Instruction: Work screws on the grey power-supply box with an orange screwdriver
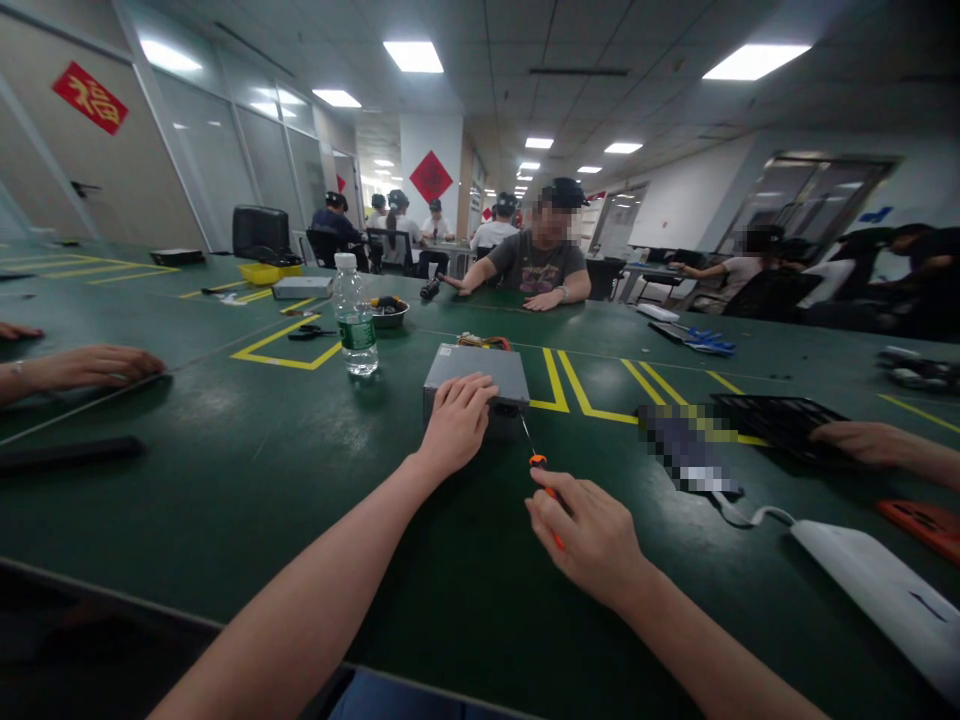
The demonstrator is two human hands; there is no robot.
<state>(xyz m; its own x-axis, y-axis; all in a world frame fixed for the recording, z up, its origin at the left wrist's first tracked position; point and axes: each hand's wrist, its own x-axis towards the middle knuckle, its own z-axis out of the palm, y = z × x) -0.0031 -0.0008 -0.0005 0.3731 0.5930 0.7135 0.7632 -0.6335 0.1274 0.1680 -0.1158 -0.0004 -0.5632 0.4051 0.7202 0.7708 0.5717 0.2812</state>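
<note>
A grey metal computer power supply unit (495, 366) sits on the green table in front of me, its coloured cables bunched behind it. My left hand (456, 425) lies on its top and front edge, fingers stretched out flat; the thumb is hard to make out. In my right hand (585, 525) is a screwdriver (538, 462) with an orange and dark handle, fingers closed round it. Its thin shaft points up and away, the tip at the lower right of the unit's near face. Whether the tip sits in a screw is too small to tell.
A water bottle (356, 318) and a metal bowl (390, 313) stand behind left. At right lie a blurred phone-like device (686, 447), a cabled white power bank (877, 565) and a black panel (780, 415) under another person's hand. Another hand (97, 368) rests at left; a person sits opposite.
</note>
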